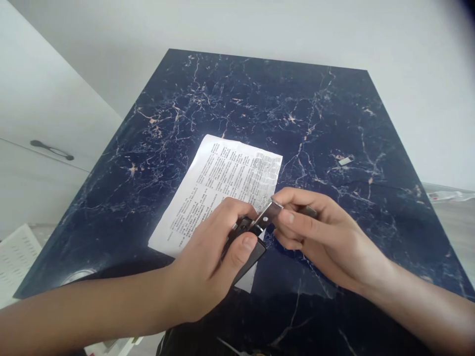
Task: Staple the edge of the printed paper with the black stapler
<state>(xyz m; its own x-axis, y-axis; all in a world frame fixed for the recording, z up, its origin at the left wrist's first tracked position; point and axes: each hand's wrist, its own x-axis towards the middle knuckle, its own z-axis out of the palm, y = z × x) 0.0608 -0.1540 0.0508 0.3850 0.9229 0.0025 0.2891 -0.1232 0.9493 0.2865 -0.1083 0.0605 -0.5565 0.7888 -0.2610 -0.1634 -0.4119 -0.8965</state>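
Observation:
My left hand (218, 247) is wrapped round a black stapler (252, 259), holding it tilted over the paper's near right edge. A shiny metal arm (267, 215) with a round hole sticks out of the stapler toward the right. The thumb and index finger of my right hand (315, 225) pinch the far end of this metal arm. A small grey piece (308, 211), too covered to make out, shows between the fingers of that hand. Beneath the hands lies a white printed sheet (222, 183), its lower part hidden by my left hand.
The dark blue marbled table (260, 104) fills the middle. A small silvery strip (346, 160) lies on its right side. To the left stands a white cabinet with a dark handle (52, 150). Printed paper (20, 257) is at the lower left, and clear plastic (451, 196) lies beyond the right edge.

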